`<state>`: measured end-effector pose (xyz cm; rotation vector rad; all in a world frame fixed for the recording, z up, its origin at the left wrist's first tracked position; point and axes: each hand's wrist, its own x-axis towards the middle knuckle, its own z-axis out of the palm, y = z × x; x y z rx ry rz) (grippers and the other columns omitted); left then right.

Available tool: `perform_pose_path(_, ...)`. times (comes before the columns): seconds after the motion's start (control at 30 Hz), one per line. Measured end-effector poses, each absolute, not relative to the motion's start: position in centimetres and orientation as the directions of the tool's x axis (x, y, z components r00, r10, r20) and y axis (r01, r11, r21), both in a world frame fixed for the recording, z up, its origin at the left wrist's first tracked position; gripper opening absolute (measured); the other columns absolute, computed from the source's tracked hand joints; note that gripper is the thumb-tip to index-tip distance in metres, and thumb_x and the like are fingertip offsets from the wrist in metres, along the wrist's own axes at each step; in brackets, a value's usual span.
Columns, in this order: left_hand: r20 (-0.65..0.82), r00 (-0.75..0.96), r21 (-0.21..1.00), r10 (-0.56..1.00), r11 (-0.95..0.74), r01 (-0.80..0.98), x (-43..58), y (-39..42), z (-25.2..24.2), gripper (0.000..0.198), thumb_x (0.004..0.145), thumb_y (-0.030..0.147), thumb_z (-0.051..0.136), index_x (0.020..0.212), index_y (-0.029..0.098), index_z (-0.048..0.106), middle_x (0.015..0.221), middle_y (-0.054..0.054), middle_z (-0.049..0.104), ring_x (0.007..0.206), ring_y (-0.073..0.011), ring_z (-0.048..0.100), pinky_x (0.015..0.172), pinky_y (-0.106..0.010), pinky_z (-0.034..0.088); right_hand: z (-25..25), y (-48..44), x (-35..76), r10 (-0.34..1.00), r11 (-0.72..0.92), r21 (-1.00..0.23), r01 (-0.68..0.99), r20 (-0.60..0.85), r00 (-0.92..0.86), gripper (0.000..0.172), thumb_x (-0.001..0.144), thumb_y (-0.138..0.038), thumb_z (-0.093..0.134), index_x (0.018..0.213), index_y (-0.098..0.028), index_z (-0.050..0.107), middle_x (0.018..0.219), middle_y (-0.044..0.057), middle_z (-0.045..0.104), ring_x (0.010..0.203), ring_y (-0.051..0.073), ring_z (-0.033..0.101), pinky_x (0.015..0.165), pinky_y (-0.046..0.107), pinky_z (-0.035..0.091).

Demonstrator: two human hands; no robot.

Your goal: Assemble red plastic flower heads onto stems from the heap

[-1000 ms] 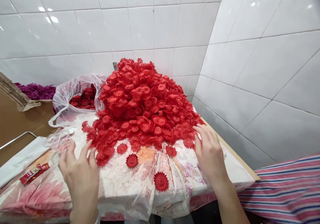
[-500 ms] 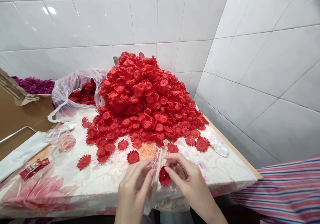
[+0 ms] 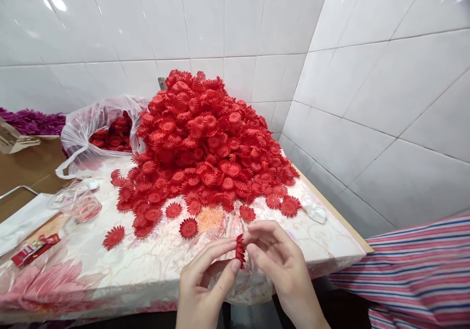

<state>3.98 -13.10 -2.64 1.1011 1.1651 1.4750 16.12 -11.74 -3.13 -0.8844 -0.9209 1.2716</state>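
Observation:
Between my two hands, above the table's front edge, a red artificial flower piece point(image 3: 240, 251) is turned edge-on. My left hand point(image 3: 205, 275) has its thumb and forefinger against the left side of the piece. On the other side, the curved fingers and thumb of my right hand point(image 3: 281, 260) meet it; their exact contact is partly hidden. Just beyond my hands lie loose red flower pieces, among them a darker one point(image 3: 188, 227) and another one point(image 3: 247, 213). A patch of orange crumbs point(image 3: 210, 219) lies beside them.
A tall heap of red flower pieces point(image 3: 205, 138) rises against the tiled wall. To its left stand a plastic bag point(image 3: 79, 128) and a cardboard box point(image 3: 33, 165). A red wrapper point(image 3: 35, 249) lies at the left. Striped cloth point(image 3: 414, 265) borders the table's right corner.
The red flower piece has turned from face-on to edge-on and moved up slightly. My left hand has moved right to meet it. The view has shifted slightly right.

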Motion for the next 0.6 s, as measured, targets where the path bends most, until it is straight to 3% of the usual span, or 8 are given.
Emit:
perform_pose_path(0.37,0.147,-0.168,0.983,0.975,-0.163,-0.087,4.03,-13.18,-2.59,0.015,0.069,0.037,0.077,0.078,0.026,0.079,0.089,-0.006,0.076,0.085,-0.0198,0.07,0.069,-0.02,0.058,-3.04,-11.5,16.64,0.999,0.025,-0.873,-0.487,0.041,-0.021,0.023,0.068,-0.028,0.082,0.084,-0.024,0.066,0.077,-0.002,0.065,0.066,0.01,0.062,0.063,0.02,0.052)
perform_pose_path(0.47,0.127,-0.173,0.983,0.977,-0.148,-0.112,4.14,-13.23,-2.65,0.016,0.068,0.037,0.078,0.077,0.024,0.078,0.088,-0.006,0.076,0.085,-0.0196,0.07,0.07,-0.021,0.059,-2.97,-11.72,16.56,0.998,0.058,-0.901,-0.43,0.06,0.008,0.02,0.071,-0.028,0.079,0.084,-0.024,0.065,0.076,-0.002,0.065,0.066,0.011,0.062,0.063,0.02,0.052)
perform_pose_path(0.6,0.078,-0.2,0.978,0.977,-0.114,-0.177,4.5,-13.36,-2.78,0.019,0.064,0.036,0.081,0.073,0.02,0.075,0.084,-0.005,0.073,0.084,-0.0186,0.07,0.074,-0.021,0.058,-2.91,-12.3,16.12,0.987,0.156,-0.96,-0.233,0.142,0.077,0.018,0.073,-0.021,0.074,0.086,-0.025,0.064,0.072,-0.003,0.067,0.071,0.013,0.063,0.071,0.022,0.05)
